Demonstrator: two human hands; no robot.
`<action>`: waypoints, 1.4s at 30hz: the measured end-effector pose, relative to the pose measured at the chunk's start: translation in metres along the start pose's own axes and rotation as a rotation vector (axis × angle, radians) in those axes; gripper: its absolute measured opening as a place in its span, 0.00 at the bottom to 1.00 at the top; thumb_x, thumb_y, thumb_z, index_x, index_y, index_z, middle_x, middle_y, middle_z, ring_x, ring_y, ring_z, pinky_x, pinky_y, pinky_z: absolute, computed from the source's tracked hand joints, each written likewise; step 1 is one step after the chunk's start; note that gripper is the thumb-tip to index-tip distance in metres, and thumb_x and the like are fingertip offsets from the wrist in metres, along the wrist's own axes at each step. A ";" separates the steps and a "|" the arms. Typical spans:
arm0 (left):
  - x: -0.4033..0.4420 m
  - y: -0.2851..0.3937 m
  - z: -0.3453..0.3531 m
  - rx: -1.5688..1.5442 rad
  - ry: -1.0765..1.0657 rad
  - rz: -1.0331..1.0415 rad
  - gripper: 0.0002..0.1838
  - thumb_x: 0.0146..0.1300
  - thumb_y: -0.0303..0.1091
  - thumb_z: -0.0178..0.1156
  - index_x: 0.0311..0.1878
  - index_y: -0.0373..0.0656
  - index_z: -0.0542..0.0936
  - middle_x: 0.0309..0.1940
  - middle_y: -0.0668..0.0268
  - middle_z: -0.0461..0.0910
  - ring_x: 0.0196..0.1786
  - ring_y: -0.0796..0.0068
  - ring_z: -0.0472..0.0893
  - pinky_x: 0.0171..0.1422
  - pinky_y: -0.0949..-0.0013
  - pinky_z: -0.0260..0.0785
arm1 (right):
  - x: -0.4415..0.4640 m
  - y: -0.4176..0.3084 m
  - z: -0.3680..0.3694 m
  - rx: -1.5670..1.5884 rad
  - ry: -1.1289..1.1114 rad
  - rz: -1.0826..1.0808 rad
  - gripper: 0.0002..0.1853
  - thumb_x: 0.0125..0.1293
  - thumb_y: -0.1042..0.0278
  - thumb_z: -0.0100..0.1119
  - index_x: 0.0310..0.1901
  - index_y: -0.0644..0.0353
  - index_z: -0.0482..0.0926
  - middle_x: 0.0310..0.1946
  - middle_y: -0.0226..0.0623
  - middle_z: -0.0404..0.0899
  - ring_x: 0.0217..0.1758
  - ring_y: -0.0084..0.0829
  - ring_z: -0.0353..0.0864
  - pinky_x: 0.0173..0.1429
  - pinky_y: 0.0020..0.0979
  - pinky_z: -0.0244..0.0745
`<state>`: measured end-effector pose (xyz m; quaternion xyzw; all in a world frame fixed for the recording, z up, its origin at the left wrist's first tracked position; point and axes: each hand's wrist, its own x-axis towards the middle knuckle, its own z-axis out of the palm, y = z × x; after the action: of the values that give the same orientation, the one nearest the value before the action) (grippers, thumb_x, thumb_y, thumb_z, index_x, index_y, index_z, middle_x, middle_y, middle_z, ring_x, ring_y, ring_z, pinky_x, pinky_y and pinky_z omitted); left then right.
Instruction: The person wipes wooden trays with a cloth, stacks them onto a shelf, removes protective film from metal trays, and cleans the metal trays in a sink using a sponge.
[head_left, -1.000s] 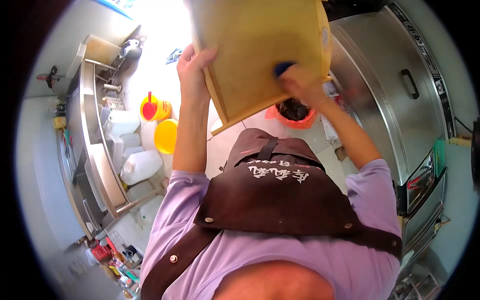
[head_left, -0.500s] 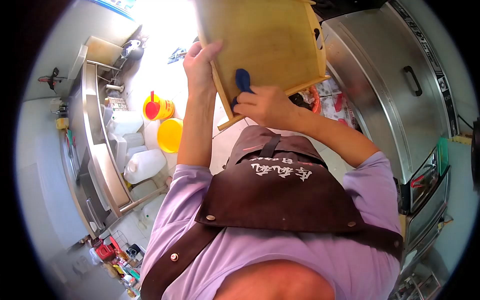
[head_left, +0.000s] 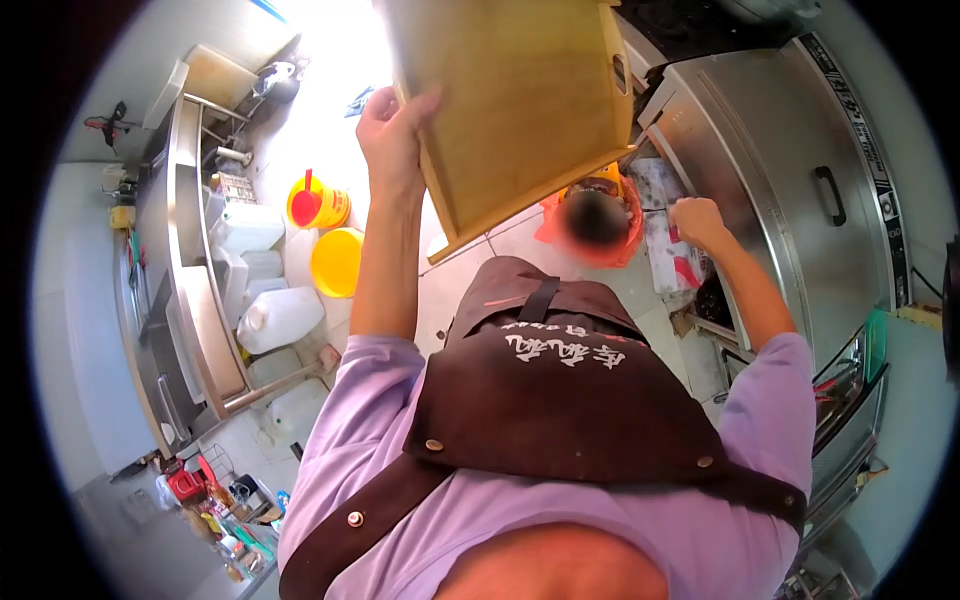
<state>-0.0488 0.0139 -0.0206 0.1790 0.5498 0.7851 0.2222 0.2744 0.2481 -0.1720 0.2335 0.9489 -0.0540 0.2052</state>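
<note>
My left hand (head_left: 392,135) grips the left rim of a wooden tray (head_left: 520,110), thumb over the inner side and fingers behind. The tray is tilted, its flat inside facing me, with a handle slot in its right side wall. My right hand (head_left: 698,222) is away from the tray, over printed boxes or papers (head_left: 668,258) beside the steel cabinet. Its fingers are curled closed, and what they hold, if anything, is hidden. An orange-red bag (head_left: 636,238) stands on the floor between the tray and this hand, its middle blurred.
On the left are a yellow tub (head_left: 337,262), a yellow bucket with a red handle (head_left: 318,205) and several white jugs (head_left: 280,320) by a steel bench (head_left: 190,250). A steel cabinet (head_left: 800,170) with a black handle stands on the right.
My right hand has left the tray's lower left corner and moved right, toward the cabinet. The blue cloth it was pressing there is out of sight. My left hand still holds the tray.
</note>
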 end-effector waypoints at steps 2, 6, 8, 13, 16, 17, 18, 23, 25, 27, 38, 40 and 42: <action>-0.004 0.006 0.008 -0.026 -0.038 -0.018 0.11 0.52 0.22 0.63 0.39 0.31 0.75 0.32 0.60 0.80 0.33 0.73 0.80 0.40 0.74 0.74 | -0.008 0.000 -0.024 0.505 0.243 0.058 0.12 0.55 0.69 0.55 0.41 0.59 0.82 0.38 0.42 0.82 0.43 0.44 0.81 0.47 0.37 0.75; 0.003 -0.004 0.021 -0.080 0.008 -0.112 0.11 0.52 0.22 0.63 0.38 0.31 0.74 0.33 0.59 0.79 0.34 0.72 0.80 0.41 0.72 0.75 | 0.003 -0.067 -0.097 0.704 0.589 -0.232 0.13 0.56 0.68 0.60 0.44 0.56 0.82 0.39 0.38 0.82 0.42 0.40 0.81 0.46 0.34 0.75; 0.007 -0.011 0.027 -0.103 0.013 -0.180 0.12 0.53 0.22 0.63 0.39 0.32 0.73 0.34 0.58 0.78 0.36 0.70 0.80 0.40 0.71 0.76 | -0.012 -0.120 -0.121 0.779 0.675 -0.335 0.12 0.55 0.61 0.64 0.40 0.55 0.83 0.36 0.37 0.81 0.40 0.37 0.81 0.46 0.31 0.75; 0.022 -0.048 0.015 -0.282 -0.021 -0.322 0.13 0.53 0.24 0.63 0.41 0.33 0.72 0.36 0.57 0.78 0.37 0.68 0.81 0.44 0.70 0.76 | -0.031 -0.182 -0.106 0.024 0.872 -0.449 0.11 0.51 0.61 0.60 0.34 0.54 0.74 0.31 0.32 0.71 0.36 0.33 0.73 0.36 0.32 0.67; 0.014 -0.052 0.018 -0.243 0.011 -0.284 0.16 0.52 0.26 0.65 0.42 0.33 0.71 0.37 0.57 0.78 0.37 0.68 0.81 0.44 0.69 0.76 | -0.017 -0.178 -0.092 -0.050 1.001 -0.445 0.05 0.51 0.67 0.54 0.30 0.54 0.71 0.29 0.31 0.68 0.34 0.31 0.71 0.33 0.29 0.63; 0.006 -0.042 0.025 -0.205 0.025 -0.278 0.17 0.52 0.26 0.66 0.42 0.32 0.71 0.37 0.57 0.78 0.38 0.68 0.81 0.44 0.70 0.76 | -0.021 -0.175 -0.094 -0.081 1.011 -0.461 0.05 0.52 0.67 0.54 0.30 0.54 0.70 0.28 0.32 0.68 0.34 0.31 0.71 0.33 0.29 0.63; 0.002 -0.036 0.028 -0.165 0.040 -0.275 0.17 0.52 0.27 0.66 0.42 0.32 0.71 0.37 0.57 0.78 0.38 0.68 0.81 0.44 0.70 0.76 | -0.025 -0.173 -0.096 -0.110 1.019 -0.477 0.05 0.52 0.67 0.54 0.29 0.54 0.70 0.28 0.32 0.68 0.34 0.31 0.71 0.33 0.29 0.63; -0.006 -0.011 0.011 -0.205 -0.206 -0.428 0.19 0.59 0.33 0.64 0.51 0.36 0.73 0.40 0.60 0.80 0.43 0.69 0.81 0.44 0.71 0.75 | -0.021 -0.135 -0.148 0.280 1.024 -0.500 0.10 0.46 0.70 0.61 0.30 0.56 0.71 0.29 0.34 0.71 0.35 0.37 0.74 0.36 0.34 0.68; 0.001 -0.014 -0.004 0.139 -0.272 -0.100 0.19 0.60 0.33 0.64 0.52 0.37 0.73 0.41 0.60 0.80 0.45 0.68 0.81 0.46 0.69 0.75 | -0.016 -0.110 -0.163 0.445 0.910 -0.442 0.12 0.44 0.70 0.63 0.31 0.58 0.72 0.29 0.35 0.72 0.35 0.37 0.74 0.38 0.34 0.69; 0.011 -0.011 -0.010 0.571 -0.399 0.383 0.24 0.57 0.34 0.66 0.55 0.38 0.72 0.46 0.59 0.78 0.50 0.66 0.79 0.53 0.65 0.73 | -0.016 -0.088 -0.173 0.598 0.731 -0.377 0.14 0.44 0.69 0.63 0.34 0.60 0.74 0.29 0.36 0.73 0.35 0.36 0.75 0.41 0.33 0.70; 0.038 0.018 0.003 1.035 -1.332 -0.079 0.28 0.47 0.41 0.72 0.51 0.41 0.78 0.38 0.69 0.79 0.45 0.75 0.75 0.56 0.70 0.66 | -0.042 -0.069 -0.210 0.978 0.208 -0.568 0.19 0.45 0.70 0.64 0.41 0.63 0.76 0.30 0.27 0.72 0.37 0.21 0.68 0.43 0.24 0.64; 0.027 0.020 0.004 0.948 -1.273 -0.286 0.29 0.46 0.40 0.72 0.52 0.39 0.77 0.37 0.70 0.78 0.42 0.79 0.75 0.50 0.73 0.67 | -0.048 -0.062 -0.213 0.956 0.247 -0.577 0.19 0.44 0.71 0.64 0.41 0.63 0.76 0.31 0.27 0.71 0.37 0.21 0.69 0.43 0.24 0.64; 0.026 0.015 0.001 0.788 -1.223 -0.467 0.30 0.47 0.40 0.73 0.53 0.38 0.76 0.36 0.71 0.77 0.41 0.81 0.74 0.48 0.73 0.68 | -0.056 -0.050 -0.215 0.927 0.306 -0.576 0.19 0.43 0.71 0.64 0.41 0.62 0.77 0.32 0.28 0.71 0.38 0.22 0.69 0.45 0.25 0.64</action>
<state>-0.0722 0.0243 -0.0048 0.5272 0.5917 0.2248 0.5669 0.2173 0.2230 0.0474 0.0361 0.8703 -0.4844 -0.0814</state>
